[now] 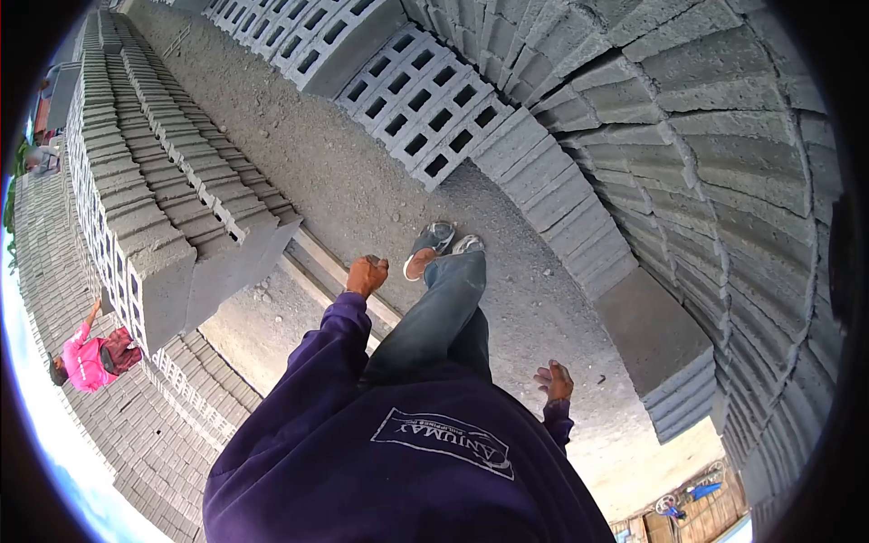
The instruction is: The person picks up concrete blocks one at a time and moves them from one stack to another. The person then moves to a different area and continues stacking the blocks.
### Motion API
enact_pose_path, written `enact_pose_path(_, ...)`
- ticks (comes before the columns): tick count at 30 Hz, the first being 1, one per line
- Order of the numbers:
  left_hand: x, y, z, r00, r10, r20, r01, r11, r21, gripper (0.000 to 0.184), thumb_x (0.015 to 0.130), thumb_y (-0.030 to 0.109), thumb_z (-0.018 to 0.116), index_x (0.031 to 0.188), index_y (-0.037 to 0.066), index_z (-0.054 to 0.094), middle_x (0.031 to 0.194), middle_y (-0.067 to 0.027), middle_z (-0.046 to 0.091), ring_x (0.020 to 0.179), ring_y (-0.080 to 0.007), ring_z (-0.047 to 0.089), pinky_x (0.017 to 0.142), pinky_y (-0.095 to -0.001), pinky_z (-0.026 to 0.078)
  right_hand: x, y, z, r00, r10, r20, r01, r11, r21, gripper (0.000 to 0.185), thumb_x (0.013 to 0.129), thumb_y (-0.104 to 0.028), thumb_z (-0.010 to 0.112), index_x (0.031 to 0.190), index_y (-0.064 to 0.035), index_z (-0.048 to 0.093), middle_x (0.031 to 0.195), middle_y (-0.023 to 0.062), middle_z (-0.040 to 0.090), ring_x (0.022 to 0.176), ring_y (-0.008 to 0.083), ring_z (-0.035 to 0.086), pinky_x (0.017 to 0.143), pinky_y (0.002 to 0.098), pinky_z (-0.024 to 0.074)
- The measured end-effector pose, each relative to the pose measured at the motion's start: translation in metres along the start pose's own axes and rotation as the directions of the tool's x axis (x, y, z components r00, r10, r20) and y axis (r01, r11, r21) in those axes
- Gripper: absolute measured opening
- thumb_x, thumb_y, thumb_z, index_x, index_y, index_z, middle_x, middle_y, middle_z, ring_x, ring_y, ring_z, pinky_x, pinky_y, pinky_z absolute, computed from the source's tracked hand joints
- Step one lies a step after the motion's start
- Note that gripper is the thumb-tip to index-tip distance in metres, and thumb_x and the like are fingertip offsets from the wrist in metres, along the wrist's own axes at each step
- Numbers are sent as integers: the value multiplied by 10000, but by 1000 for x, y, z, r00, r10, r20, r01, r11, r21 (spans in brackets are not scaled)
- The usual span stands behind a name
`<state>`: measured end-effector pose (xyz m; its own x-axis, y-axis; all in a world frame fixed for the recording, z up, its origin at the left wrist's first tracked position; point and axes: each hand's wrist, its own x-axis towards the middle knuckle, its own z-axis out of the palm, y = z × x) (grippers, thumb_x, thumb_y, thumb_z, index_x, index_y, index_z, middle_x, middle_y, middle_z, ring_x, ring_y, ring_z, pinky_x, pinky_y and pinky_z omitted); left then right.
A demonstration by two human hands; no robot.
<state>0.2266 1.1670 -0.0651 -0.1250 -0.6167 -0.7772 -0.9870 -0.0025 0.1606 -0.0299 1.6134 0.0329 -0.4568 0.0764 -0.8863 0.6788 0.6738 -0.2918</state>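
My left hand (367, 274) hangs in front of my body with its fingers curled into a loose fist, and I see nothing in it. It is over the gravel near a long board (321, 253) on the ground. On the other side, my right hand (555, 381) hangs by my hip with its fingers apart and nothing held. The nearest thing to it is a row of grey concrete blocks (566, 204) along the right. Both hands are apart from the blocks.
Hollow blocks (416, 100) with their holes showing stand ahead. A tall block stack (706, 136) rises on the right, another stack (154, 181) on the left. A person in pink (89, 357) touches the left stack. Gravel ground (335, 163) runs between.
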Motion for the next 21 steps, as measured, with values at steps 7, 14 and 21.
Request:
enact_pose_path(7, -12, 6, -5, 996, 81, -44, -87, 987, -137, 329, 872, 312, 549, 907, 8, 671, 853, -220, 668, 858, -344, 664, 748, -417, 492, 16, -21, 27, 996, -37, 86, 49, 989, -139, 503, 879, -452, 597, 1182, -52, 574, 932, 148, 690, 739, 234, 687, 576, 309, 480)
enact_pose_path(14, 35, 76, -14, 964, 265, 15, -231, 867, -441, 281, 899, 230, 551, 924, -25, 667, 793, -181, 673, 769, -229, 656, 718, -333, 497, 41, -95, 89, 978, -191, 80, 199, 974, -108, 429, 888, -401, 607, 1109, -34, 622, 932, 131, 687, 760, 202, 676, 617, 311, 491)
enact_pose_path(21, 71, 121, 51, 962, 246, 116, -45, 567, -822, 376, 927, 382, 562, 1051, 37, 645, 898, -43, 652, 838, -164, 630, 693, -291, 492, 177, -272, 227, 503, -846, 176, 765, 341, -547, 420, 878, -370, 609, 1095, -11, 626, 1092, 180, 617, 1003, 357, 598, 846, 422, 491)
